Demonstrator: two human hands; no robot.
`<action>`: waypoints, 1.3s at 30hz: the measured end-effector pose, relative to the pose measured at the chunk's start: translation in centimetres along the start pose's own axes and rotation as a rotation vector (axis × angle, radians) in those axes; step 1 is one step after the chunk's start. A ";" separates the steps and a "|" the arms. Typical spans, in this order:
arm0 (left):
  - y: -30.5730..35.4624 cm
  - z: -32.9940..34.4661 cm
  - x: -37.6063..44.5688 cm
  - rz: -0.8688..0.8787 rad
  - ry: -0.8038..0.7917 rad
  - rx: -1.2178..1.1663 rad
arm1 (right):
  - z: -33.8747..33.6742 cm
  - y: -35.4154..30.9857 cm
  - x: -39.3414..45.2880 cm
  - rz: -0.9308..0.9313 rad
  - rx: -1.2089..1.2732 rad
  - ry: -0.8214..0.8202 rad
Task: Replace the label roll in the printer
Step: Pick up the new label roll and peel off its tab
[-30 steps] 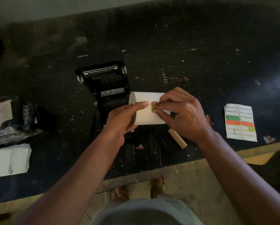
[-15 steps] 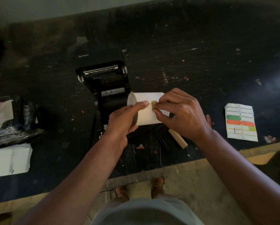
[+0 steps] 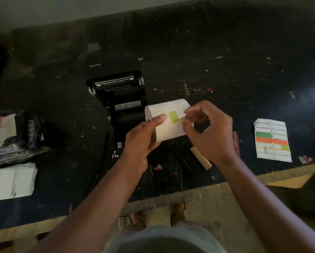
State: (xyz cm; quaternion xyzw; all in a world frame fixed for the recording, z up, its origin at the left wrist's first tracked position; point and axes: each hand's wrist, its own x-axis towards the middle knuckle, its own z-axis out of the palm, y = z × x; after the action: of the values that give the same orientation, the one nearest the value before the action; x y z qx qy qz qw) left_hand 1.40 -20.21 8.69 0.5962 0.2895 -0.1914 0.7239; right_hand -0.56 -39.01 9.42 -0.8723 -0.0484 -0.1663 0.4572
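Label roll (image 3: pixel 168 123), white and full, sits in my two hands just above the bench's near part, directly in front of the open printer. My left hand (image 3: pixel 140 143) wraps the roll's left end, thumb pressed on top beside the yellow-green sticker (image 3: pixel 173 117) that seals the loose end. My right hand (image 3: pixel 210 133) pinches narrowly at the paper edge just right of that sticker, thumb and forefinger nearly closed; I cannot tell whether the edge is actually lifted. Under my right hand a brown cardboard core (image 3: pixel 201 158) lies on the bench (image 3: pixel 226 61), partly covered by my wrist, with a dark bar-like piece (image 3: pixel 183 159) beside it that I can't make out. The bench's near edge runs just below my forearms, with floor and my shoes past it. To the right, well apart, lies a sheet of coloured labels (image 3: pixel 271 141), with open room between. At left, white sheets (image 3: pixel 10 181) and a crumpled plastic bag (image 3: pixel 16 141) are cut off by the frame. Beyond the roll, the printer (image 3: pixel 119 90) stands with its lid up, its bay dark and partly hidden by the roll. Behind it the bench is bare up to the wall.
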 end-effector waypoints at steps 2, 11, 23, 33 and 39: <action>-0.3 0.3 -0.2 0.030 0.010 -0.036 | 0.4 -0.6 -0.7 0.194 0.248 0.036; -0.3 1.2 -1.3 0.168 -0.019 -0.107 | -0.4 -2.3 -2.0 0.576 1.346 0.030; -1.1 1.0 -0.7 0.236 0.038 -0.089 | -0.1 -3.0 -2.3 0.566 1.421 0.040; -1.8 1.3 -0.9 0.279 0.028 -0.072 | 0.0 -3.7 -1.7 0.599 1.490 0.099; -2.1 1.3 -0.7 0.311 0.059 -0.040 | 0.6 -2.6 -1.8 0.242 0.280 0.082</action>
State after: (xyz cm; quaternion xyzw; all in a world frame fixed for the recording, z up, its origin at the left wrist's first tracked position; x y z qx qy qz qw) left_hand -0.15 -22.01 7.73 0.6247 0.2184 -0.0536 0.7478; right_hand -2.70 -36.90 10.55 -0.7922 0.0529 -0.1374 0.5922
